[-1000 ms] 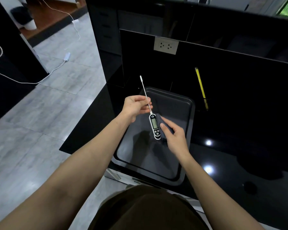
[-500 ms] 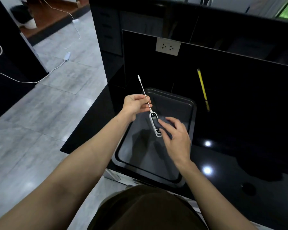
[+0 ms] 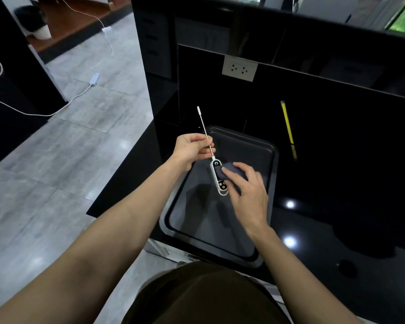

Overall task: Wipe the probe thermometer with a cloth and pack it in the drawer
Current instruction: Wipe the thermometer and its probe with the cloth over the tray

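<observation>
Left hand (image 3: 192, 149) pinches thermometer (image 3: 216, 174) by metal probe, above tray (image 3: 272, 160); right hand (image 3: 248, 192) presses dark cloth (image 3: 232, 170) onto display with curled fingers; wiping underway; drawer packing not yet done, no drawer visible.

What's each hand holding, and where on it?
Left hand pinches the thermometer by its metal probe. Right hand holds the cloth against its body.

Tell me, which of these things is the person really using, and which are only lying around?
In use:
probe thermometer, pinched by the left hand
dark cloth, pressed on it by the right hand

Lying about:
black tray
yellow stick
wall socket
white cable
</observation>
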